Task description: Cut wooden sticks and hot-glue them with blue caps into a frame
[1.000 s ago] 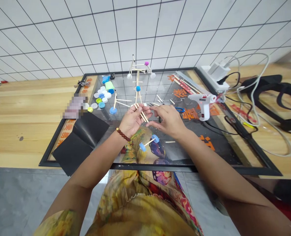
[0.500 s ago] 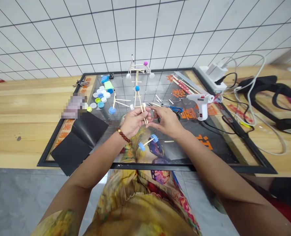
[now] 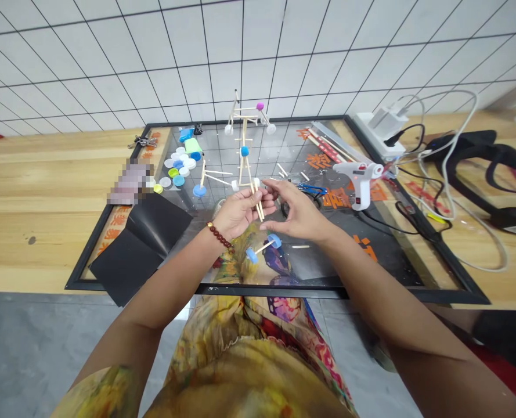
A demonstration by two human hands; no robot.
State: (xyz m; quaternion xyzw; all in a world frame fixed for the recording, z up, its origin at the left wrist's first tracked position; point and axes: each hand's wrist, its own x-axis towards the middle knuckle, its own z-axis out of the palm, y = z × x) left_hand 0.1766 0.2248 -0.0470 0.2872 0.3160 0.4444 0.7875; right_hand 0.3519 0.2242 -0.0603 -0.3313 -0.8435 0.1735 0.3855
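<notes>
Head view: the left hand pinches thin wooden sticks between thumb and fingers, the sticks slanting side by side in front of the person. The right hand is curved just beside them, its thumb and forefinger spread apart; whether a fingertip touches the sticks, I cannot tell. A brown bead bracelet circles the left wrist.

Below the hands, a stick axle with two blue wheels lies on a black-framed glass panel, which rests on the wooden surface. Beyond the hands stands a stick model with a blue ball at its middle and a pink one near its top. To its left are a smaller stick piece on a blue disc and a cluster of plastic caps. Black sheets overlap the panel's left edge. On the right stands a white glue gun, near a blue-handled tool.
</notes>
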